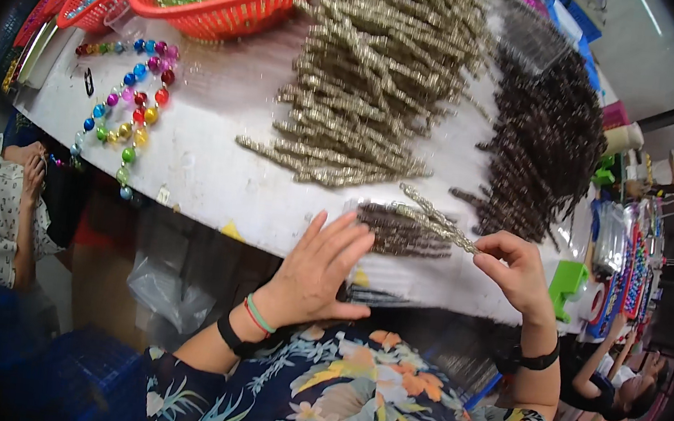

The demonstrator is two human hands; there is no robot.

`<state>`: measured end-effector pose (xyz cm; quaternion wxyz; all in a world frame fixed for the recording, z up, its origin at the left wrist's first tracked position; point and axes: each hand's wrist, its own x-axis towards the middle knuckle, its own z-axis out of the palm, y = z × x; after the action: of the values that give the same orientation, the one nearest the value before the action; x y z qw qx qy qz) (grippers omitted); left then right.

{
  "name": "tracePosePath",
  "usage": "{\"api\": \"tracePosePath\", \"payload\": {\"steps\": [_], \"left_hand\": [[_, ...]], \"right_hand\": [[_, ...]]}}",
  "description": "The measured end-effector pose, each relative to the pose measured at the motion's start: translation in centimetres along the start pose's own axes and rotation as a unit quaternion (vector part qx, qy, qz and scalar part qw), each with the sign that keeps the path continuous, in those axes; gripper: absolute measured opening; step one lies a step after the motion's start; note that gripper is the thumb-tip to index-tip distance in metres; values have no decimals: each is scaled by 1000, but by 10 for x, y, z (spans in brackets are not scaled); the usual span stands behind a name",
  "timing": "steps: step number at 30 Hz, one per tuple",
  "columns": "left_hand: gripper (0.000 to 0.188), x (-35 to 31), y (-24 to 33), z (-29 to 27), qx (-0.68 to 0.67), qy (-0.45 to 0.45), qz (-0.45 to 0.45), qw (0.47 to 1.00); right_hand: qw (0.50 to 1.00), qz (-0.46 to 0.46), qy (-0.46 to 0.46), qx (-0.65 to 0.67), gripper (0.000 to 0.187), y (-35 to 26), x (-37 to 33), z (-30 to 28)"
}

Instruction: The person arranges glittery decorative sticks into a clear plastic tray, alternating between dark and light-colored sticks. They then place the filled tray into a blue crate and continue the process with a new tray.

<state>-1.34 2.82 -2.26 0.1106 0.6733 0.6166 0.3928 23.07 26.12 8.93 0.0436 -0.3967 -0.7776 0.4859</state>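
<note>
My right hand (516, 269) pinches the ends of a few gold bead strands (437, 217) between thumb and fingertips. Their other ends reach left over a small row of dark brown bead strands (400, 238) near the table's front edge. My left hand (323, 267) is spread out, with its fingertips at the left end of that row. Whether it presses on the strands or on the table, I cannot tell. Beyond my hands lies a big heap of gold bead strands (374, 91). A heap of dark bead strands (537, 141) is to its right.
Red baskets (233, 25) of loose beads stand at the far left. A multicoloured bead string (150, 115) lies in front of them. A green tape dispenser (567, 286) sits by my right wrist. Another person's hands (32, 166) are at the left; a further person (622, 388) is at the right.
</note>
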Motion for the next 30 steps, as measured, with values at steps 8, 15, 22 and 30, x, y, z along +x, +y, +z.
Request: {"api": "tracePosePath", "payload": {"steps": [8, 15, 22, 30], "left_hand": [[115, -3, 2, 2, -22, 18, -2, 1000], [115, 2, 0, 2, -8, 17, 6, 1000], [117, 0, 1, 3, -6, 17, 2, 1000], [116, 2, 2, 3, 8, 14, 2, 1000]], "right_hand": [[962, -170, -18, -211, 14, 0, -24, 27], [926, -252, 27, -278, 17, 4, -11, 42], [927, -251, 43, -274, 17, 9, -20, 37], [923, -270, 39, -270, 14, 14, -15, 43]]}}
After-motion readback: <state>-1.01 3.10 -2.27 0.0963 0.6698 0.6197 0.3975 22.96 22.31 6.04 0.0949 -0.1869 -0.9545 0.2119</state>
